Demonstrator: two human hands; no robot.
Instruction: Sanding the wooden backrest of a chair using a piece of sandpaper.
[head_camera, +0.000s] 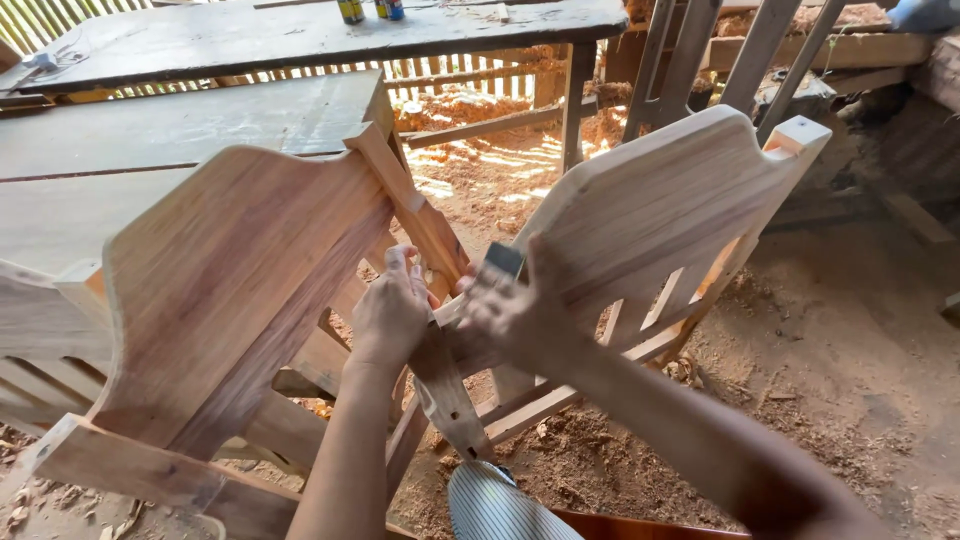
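Two unfinished wooden chair frames lean in front of me, one with a wide back panel (230, 280) on the left and one with a back panel (650, 210) on the right. A narrow wooden post (447, 395) runs between them. My left hand (390, 312) grips this post from the left side. My right hand (505, 312) is blurred and presses a small grey block (503, 260), possibly a sanding pad, against the top of the post where it meets the right chair.
A dusty plank workbench (300, 35) with small bottles (350, 10) stands at the back, and a lower board (180, 125) lies in front of it. Sawdust and shavings cover the floor (830, 340). Wooden frames lean at the upper right (690, 50). Striped cloth (490, 505) shows at the bottom.
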